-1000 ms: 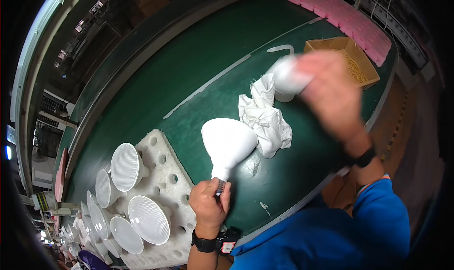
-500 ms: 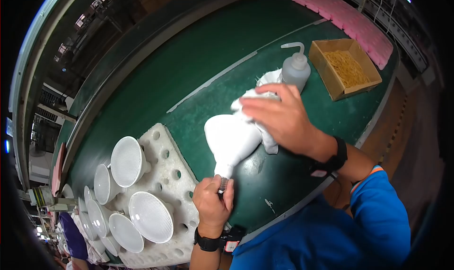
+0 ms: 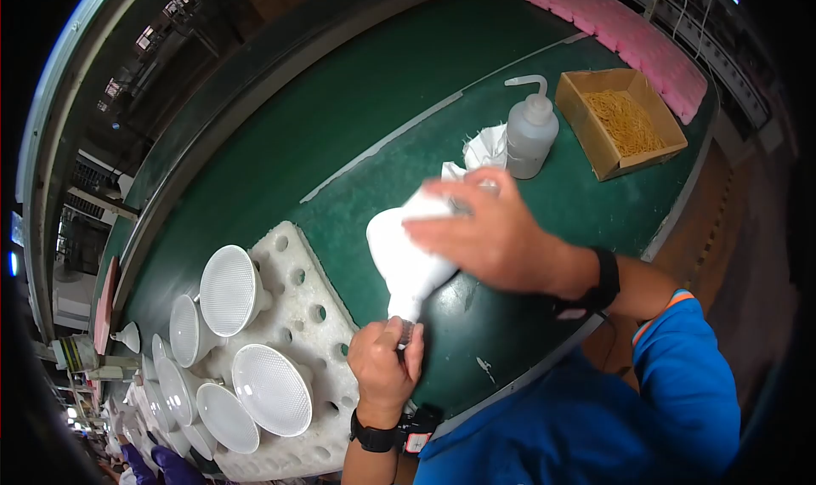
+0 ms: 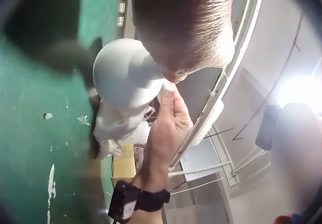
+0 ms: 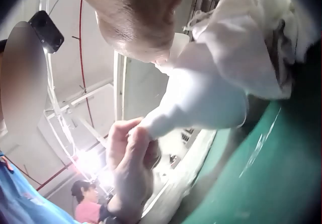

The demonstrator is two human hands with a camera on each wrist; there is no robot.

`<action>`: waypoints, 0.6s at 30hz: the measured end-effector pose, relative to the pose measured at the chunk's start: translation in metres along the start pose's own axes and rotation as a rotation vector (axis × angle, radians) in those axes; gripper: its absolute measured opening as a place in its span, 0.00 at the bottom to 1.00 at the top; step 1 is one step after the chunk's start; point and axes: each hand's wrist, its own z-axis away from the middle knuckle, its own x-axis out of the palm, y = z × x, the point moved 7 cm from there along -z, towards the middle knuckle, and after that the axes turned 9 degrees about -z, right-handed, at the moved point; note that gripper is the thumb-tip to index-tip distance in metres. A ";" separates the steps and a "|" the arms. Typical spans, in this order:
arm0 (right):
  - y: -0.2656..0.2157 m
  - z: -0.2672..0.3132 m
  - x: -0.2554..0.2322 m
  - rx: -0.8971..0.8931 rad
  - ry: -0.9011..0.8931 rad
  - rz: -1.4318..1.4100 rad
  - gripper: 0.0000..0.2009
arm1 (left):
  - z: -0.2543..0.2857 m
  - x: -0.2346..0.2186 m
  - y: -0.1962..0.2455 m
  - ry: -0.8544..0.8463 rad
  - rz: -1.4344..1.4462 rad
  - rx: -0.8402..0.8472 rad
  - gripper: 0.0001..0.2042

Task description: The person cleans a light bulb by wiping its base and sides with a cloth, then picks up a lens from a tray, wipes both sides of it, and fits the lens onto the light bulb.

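Observation:
A white reflector lamp point(image 3: 393, 251) lies tilted above the green bench, wide end away from the person. My left hand point(image 3: 384, 366) pinches its ridged base between thumb and fingers; the right wrist view also shows this hand point(image 5: 132, 166) at the narrow end. My right hand point(image 3: 501, 234) is over the lamp's wide part, holding a white cloth point(image 5: 246, 43) against its side. In the left wrist view, the fingers of the right hand point(image 4: 168, 128) bend round a bit of cloth beside the lamp point(image 4: 118, 78). The palm side is hidden in the head view.
Several lamps stand in a holed foam tray point(image 3: 297, 315) at the left. Behind the right hand are a spouted bottle point(image 3: 532, 136) and a cardboard box point(image 3: 599, 149) of yellowish strands. Pink foam point(image 3: 629, 34) lies at the far right edge.
My right hand has come from the blurred bottle, down to the cloth, then leftward over the lamp with cloth under its fingers. The left hand keeps its hold on the base.

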 end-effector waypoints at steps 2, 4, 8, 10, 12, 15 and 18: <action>0.003 0.000 0.001 0.017 -0.031 0.023 0.10 | 0.002 -0.001 0.000 -0.002 -0.002 -0.007 0.19; 0.018 -0.006 -0.004 0.046 -0.043 0.055 0.10 | 0.000 -0.002 0.000 0.015 -0.013 -0.018 0.19; -0.016 0.000 0.003 -0.066 -0.010 -0.084 0.10 | 0.004 -0.002 -0.002 0.007 -0.015 -0.030 0.19; 0.008 0.004 -0.018 0.033 0.105 0.041 0.10 | 0.004 -0.002 -0.003 0.030 -0.040 -0.032 0.19; 0.032 0.008 -0.057 0.117 0.223 0.159 0.10 | 0.002 -0.003 -0.006 0.054 -0.019 -0.034 0.17; 0.066 0.040 -0.121 0.291 0.380 0.272 0.09 | 0.005 -0.003 -0.008 0.061 -0.025 -0.049 0.15; 0.156 0.098 -0.143 0.546 0.245 0.433 0.10 | 0.007 -0.003 -0.011 0.064 -0.012 -0.082 0.15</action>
